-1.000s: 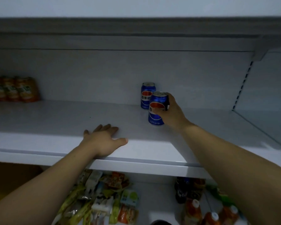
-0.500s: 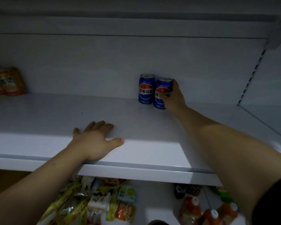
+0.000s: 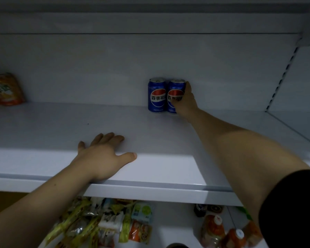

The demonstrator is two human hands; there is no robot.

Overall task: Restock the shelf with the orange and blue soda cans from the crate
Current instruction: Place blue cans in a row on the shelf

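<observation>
While my right arm stretches to the back of the white shelf (image 3: pixel 43 126), my right hand (image 3: pixel 185 102) grasps a blue soda can (image 3: pixel 174 86): thumb across the front label, fingers curled round its right side. The can is upright, base on the shelf, close by the back panel. A second blue can (image 3: pixel 156 94) stands just to its left; the two touch side by side, labels facing me.

My left hand (image 3: pixel 104 158) lies palm down near the shelf's front edge, fingers straight and spread, holding nothing.

Far left on the same shelf, by the back panel, is an orange pack (image 3: pixel 4 89), too blurred to read. On the lower shelf there is a heap of snack packets (image 3: pixel 100 222) at left and orange bottles (image 3: pixel 213 228) with white caps at right. A black sleeve (image 3: pixel 293 203) covers my right upper arm.
</observation>
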